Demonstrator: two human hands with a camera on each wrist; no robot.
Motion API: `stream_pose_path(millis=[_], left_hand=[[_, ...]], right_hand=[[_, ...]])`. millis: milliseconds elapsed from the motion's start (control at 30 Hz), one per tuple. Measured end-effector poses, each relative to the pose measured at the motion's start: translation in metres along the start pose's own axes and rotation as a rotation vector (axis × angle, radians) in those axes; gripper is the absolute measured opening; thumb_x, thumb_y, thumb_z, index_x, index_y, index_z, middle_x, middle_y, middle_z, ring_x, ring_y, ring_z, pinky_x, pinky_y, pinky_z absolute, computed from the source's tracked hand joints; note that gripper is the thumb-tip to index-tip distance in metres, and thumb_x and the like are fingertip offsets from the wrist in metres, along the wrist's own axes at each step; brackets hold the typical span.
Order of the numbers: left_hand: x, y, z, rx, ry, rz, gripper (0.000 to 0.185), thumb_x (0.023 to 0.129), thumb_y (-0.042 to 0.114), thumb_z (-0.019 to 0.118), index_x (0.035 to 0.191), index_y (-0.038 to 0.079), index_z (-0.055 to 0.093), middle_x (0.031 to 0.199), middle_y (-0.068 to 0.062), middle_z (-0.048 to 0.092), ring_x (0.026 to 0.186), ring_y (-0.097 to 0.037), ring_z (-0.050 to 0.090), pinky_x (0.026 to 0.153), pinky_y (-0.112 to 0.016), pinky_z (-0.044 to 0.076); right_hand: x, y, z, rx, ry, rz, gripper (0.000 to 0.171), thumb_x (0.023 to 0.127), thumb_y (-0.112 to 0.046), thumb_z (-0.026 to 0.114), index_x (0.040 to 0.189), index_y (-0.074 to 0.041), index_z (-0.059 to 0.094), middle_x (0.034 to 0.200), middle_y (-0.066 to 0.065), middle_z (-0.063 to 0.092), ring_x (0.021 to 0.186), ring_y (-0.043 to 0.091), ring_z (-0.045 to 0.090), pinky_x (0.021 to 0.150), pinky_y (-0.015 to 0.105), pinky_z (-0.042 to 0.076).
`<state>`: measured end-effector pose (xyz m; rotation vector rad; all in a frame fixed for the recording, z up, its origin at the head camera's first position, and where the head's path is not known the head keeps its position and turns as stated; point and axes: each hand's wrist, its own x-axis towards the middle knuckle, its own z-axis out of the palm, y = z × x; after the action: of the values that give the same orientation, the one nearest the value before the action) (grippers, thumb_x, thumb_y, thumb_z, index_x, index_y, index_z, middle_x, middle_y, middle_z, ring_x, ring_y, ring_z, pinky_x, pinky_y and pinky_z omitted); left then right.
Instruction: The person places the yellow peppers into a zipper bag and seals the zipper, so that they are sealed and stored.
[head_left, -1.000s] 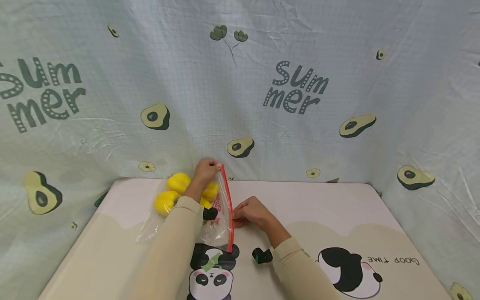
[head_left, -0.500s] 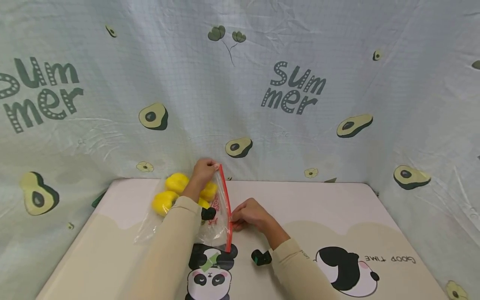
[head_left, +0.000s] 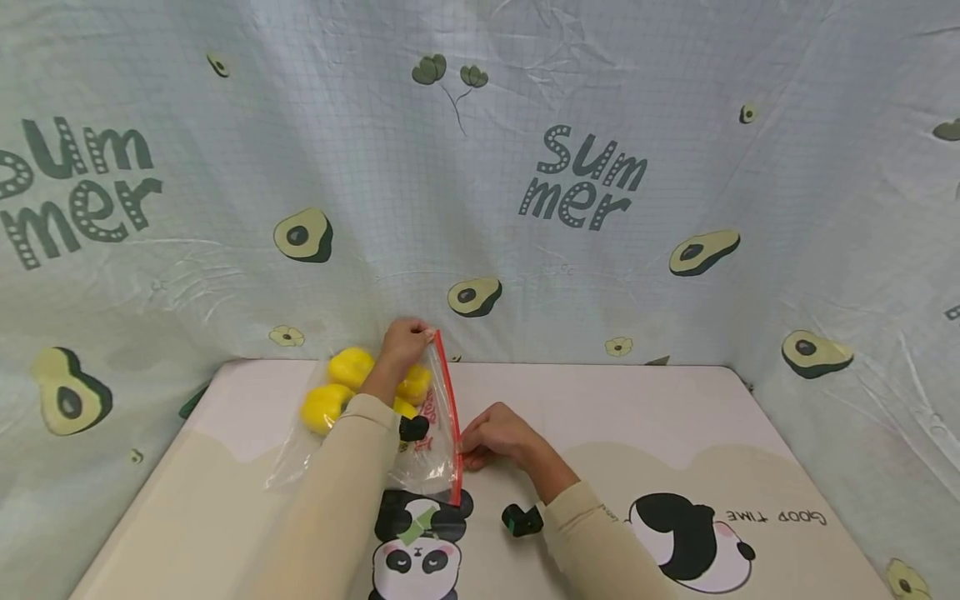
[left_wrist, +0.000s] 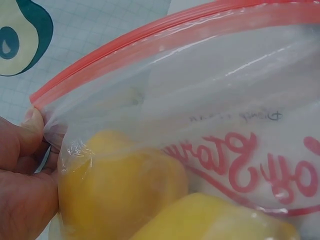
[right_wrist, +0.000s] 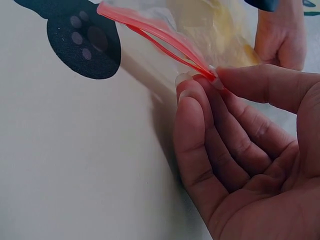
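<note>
A clear zip bag with red lettering lies on the table, holding several yellow bell peppers. Its red zip strip runs along the right side. At the far end of that strip, my left hand pinches the bag's corner between thumb and fingers. My right hand pinches the strip lower down, thumb and forefinger on a small whitish slider. Past the slider, toward the near end, the two red edges stand apart in the right wrist view. My left forearm hides part of the peppers.
The pale table bears a printed panda below the bag and a printed dog at right. A patterned curtain hangs behind it. Dark wrist-worn pieces show at both cuffs.
My right hand has slid a little along the red strip toward the near end. The left hand stays at the far corner. The head view has shifted slightly.
</note>
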<state>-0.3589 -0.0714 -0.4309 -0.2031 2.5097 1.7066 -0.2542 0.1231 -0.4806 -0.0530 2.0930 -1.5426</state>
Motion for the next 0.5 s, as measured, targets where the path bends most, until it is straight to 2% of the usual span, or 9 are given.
stream_pose_path(millis=[200,500], left_hand=[[-0.0025,0.0013,-0.0018,-0.007,0.0,-0.005,0.025,0.109,0.019,0.054,0.112,-0.001,0.068,0.108,-0.013,0.058,0.097,-0.026,0.052,0.085,-0.031,0.045],[0.0045,0.0,0.0001,-0.008,-0.009,-0.039,0.024,0.108,0.019,0.055,0.113,0.0,0.068,0.11,-0.013,0.061,0.098,-0.026,0.053,0.085,-0.031,0.046]], right_hand=[[-0.0018,-0.0004,0.0009,0.004,-0.01,0.005,0.011,0.085,-0.006,0.077,0.086,0.004,0.079,0.065,0.005,0.071,0.053,0.012,0.067,0.053,0.023,0.06],[-0.0032,-0.0014,0.0009,-0.013,-0.011,0.027,0.011,0.085,-0.008,0.078,0.086,0.002,0.08,0.065,0.006,0.072,0.053,0.012,0.068,0.054,0.023,0.06]])
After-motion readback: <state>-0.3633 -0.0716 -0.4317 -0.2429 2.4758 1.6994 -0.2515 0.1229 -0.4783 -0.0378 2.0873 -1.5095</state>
